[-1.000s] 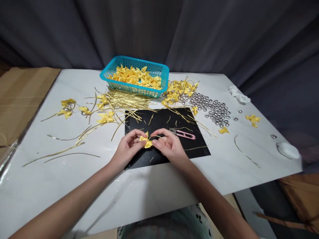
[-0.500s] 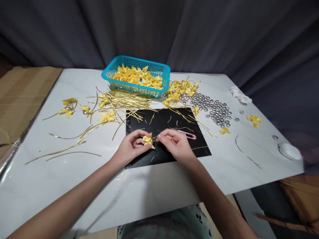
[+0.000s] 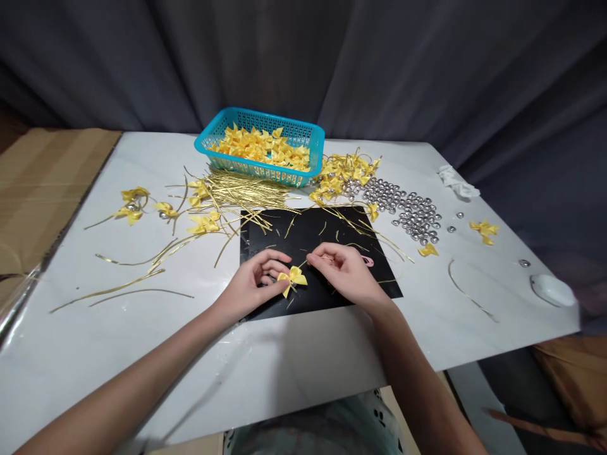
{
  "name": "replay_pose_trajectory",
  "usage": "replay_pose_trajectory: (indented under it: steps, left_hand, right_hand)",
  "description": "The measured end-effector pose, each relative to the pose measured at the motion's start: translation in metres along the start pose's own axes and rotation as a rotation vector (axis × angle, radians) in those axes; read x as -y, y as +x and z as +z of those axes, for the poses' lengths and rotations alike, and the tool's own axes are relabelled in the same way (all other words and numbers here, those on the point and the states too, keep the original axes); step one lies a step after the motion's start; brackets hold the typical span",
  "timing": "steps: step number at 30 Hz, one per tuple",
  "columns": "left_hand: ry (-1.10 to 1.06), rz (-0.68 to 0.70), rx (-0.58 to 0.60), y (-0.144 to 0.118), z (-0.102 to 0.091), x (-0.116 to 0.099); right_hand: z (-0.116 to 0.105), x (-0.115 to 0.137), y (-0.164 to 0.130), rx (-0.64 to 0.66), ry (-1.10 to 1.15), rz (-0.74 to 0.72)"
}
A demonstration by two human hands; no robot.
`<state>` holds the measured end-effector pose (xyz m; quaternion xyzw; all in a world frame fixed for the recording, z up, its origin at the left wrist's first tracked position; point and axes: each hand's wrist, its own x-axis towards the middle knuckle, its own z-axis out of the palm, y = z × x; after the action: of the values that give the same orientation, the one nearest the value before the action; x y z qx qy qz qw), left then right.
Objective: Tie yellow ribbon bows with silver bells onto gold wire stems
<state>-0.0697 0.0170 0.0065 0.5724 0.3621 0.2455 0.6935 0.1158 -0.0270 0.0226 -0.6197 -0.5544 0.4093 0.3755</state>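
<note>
A small yellow ribbon bow [image 3: 294,276] hangs over the black sheet between my hands. My left hand [image 3: 256,278] has its thumb and curled fingers at the bow's left side, pinching it; the index finger is lifted off it. From the bow's top a thin gold twist tie [image 3: 304,263] runs up to my right hand [image 3: 344,272], whose thumb and index finger are closed on its end. The fingers of the right hand partly cover a pink-handled tool [image 3: 368,260] lying on the black sheet [image 3: 275,237].
Behind the sheet stands a blue basket [image 3: 260,165] of yellow bows, with a pile of gold twist ties [image 3: 246,188] before it. More bows [image 3: 346,170] and many silver beads [image 3: 417,215] lie to the right. A white computer mouse [image 3: 551,289] rests near the right edge.
The bow has turned and moved slightly right, now showing its yellow loops. My right hand has shifted right, drawing out the twist tie and covering more of the pink tool. My left index finger has lifted.
</note>
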Motion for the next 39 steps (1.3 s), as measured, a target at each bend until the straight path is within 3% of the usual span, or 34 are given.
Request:
replay_pose_trajectory:
  steps: [3,6,11,18,29,32,35,39]
  left_hand:
    - [0.068,-0.011,-0.029,0.0,0.001,0.0]
    - [0.177,0.014,-0.043,-0.001,0.003,0.001]
    - [0.233,0.034,-0.038,-0.002,0.006,0.001]
    - [0.243,0.03,-0.078,0.002,0.01,0.001]
    - [0.318,0.133,-0.233,0.003,0.007,0.005]
    - [0.258,0.16,-0.267,0.003,0.006,0.004]
    - [0.129,0.095,-0.303,0.002,0.006,0.003]
    - [-0.115,0.086,-0.373,0.003,0.002,-0.002]
  right_hand:
    - [-0.003,0.0,0.002,-0.049,-0.189,-0.021]
    - [-0.003,0.011,0.016,-0.158,-0.471,-0.161]
    - [0.018,0.043,0.069,0.083,-0.781,-0.282]
    - [0.053,0.057,0.124,0.183,-0.928,-0.41]
    - [0.042,0.047,0.117,0.245,-0.962,-0.441]
    - [0.051,0.046,0.115,0.276,-0.931,-0.455]
    - [0.058,0.047,0.113,0.277,-0.893,-0.444]
    - [0.05,0.052,0.103,0.22,-0.773,-0.423]
